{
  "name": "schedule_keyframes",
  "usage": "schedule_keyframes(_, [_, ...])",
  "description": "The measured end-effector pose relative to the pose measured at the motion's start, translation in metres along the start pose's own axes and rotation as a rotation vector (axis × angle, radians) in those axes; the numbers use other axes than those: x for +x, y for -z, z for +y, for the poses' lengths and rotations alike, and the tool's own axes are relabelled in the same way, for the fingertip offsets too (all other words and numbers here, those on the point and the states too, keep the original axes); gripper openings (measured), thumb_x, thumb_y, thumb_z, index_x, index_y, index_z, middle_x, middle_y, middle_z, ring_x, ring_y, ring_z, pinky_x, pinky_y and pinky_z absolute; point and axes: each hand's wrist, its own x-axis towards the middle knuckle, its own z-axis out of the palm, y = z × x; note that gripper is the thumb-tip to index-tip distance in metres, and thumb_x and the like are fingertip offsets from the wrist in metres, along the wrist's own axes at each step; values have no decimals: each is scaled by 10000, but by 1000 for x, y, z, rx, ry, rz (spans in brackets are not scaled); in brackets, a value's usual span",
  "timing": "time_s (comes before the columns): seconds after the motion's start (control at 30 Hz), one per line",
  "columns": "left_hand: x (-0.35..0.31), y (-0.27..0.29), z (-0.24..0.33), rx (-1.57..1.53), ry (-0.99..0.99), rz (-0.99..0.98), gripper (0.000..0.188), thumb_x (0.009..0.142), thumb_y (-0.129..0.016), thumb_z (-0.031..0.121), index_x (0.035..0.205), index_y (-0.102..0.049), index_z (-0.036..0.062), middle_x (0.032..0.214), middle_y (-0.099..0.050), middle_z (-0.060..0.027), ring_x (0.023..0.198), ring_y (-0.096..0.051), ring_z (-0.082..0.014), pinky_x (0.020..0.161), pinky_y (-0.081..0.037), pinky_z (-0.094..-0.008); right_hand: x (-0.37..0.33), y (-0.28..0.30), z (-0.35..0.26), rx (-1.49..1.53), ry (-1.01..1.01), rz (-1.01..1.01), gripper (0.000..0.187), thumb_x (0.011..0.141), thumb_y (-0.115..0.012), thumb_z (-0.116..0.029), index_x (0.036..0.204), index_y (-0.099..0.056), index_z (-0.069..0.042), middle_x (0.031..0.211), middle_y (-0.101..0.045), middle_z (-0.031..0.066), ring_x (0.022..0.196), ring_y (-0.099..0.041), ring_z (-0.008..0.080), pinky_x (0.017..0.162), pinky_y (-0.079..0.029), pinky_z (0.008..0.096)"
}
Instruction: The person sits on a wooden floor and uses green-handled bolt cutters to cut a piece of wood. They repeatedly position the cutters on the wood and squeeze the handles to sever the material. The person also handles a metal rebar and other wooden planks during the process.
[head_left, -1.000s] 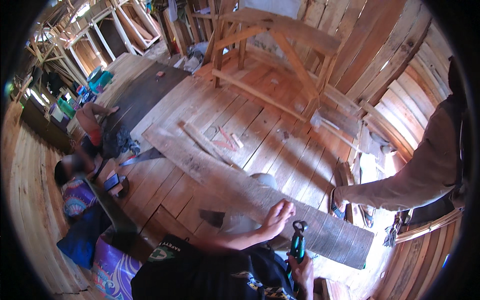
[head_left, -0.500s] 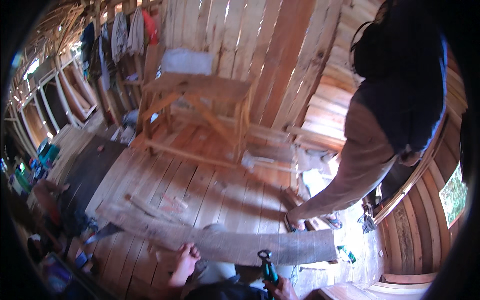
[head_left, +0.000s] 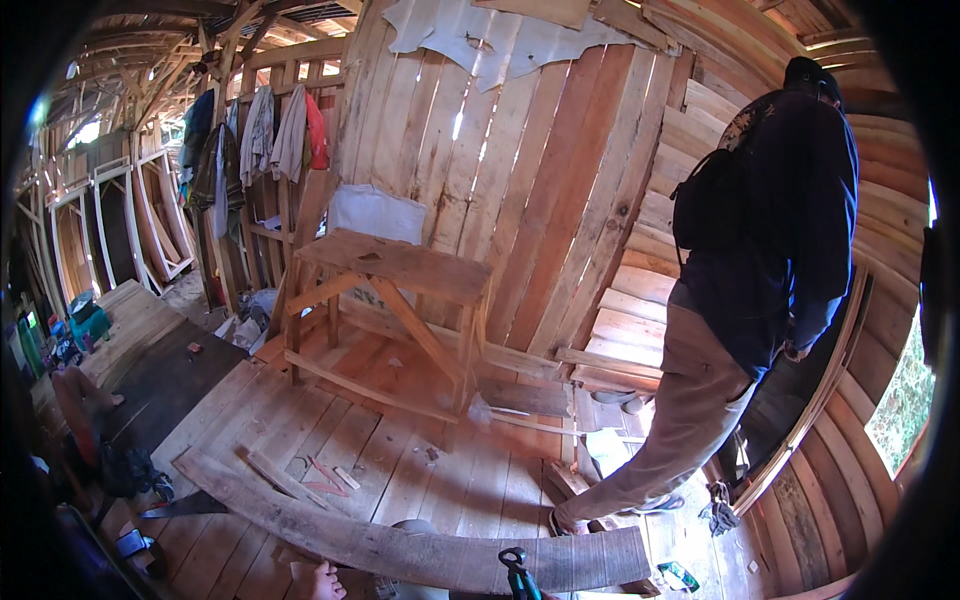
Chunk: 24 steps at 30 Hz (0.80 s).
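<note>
My left hand [head_left: 322, 581] is at the lower edge, just nearer than a long grey-brown plank [head_left: 420, 553]. Its fingers are curled, and whatever they may hold is hidden. To the right, a pair of pincers [head_left: 516, 570] with a dark metal head and teal handles stands jaws up in front of the plank. Its lower part is cut off by the picture's edge, and my right hand does not show. The plank lies crosswise in front of me, bowed by the lens.
A person [head_left: 720, 300] with a black backpack stands at the right, one foot just beyond the plank. A wooden workbench [head_left: 395, 265] stands by the board wall. Wood scraps [head_left: 330, 478] lie on the plank floor; a dark board [head_left: 165, 385] lies at left.
The view has tilted up, so everything sits lower in the picture. My right hand has dropped out of sight below the edge. The standing person now shows up to the head.
</note>
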Motion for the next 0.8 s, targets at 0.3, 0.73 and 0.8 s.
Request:
schedule_keyframes(0.3, [42, 20, -18, 2, 11, 87, 208, 969, -579, 290, 828, -538, 144, 651, -414, 42, 544, -380, -89, 510, -338, -246, -19, 15, -8, -12, 57, 96, 389, 892, -690, -335, 1153, -606, -59, 800, -663, 173, 738, -660, 314, 698, -500, 422])
schedule_keyframes(0.73, [80, 49, 9, 85, 6, -46, 323, 945, -612, 369, 742, -514, 138, 593, -396, 30, 495, -376, -106, 484, -339, -265, -27, -7, 16, 281, 198, 23, 310, 944, -610, -209, 1193, -570, -29, 945, -687, 194, 860, -668, 368, 752, -506, 432])
schedule_keyframes(0.8, [83, 22, 4, 155, -17, 118, 376, 917, -639, 404, 679, -473, 164, 551, -340, 52, 453, -309, -93, 447, -274, -255, -13, -29, 59, 200, 276, 71, 307, 940, -610, -200, 1187, -567, -21, 932, -683, 197, 858, -666, 374, 747, -504, 437])
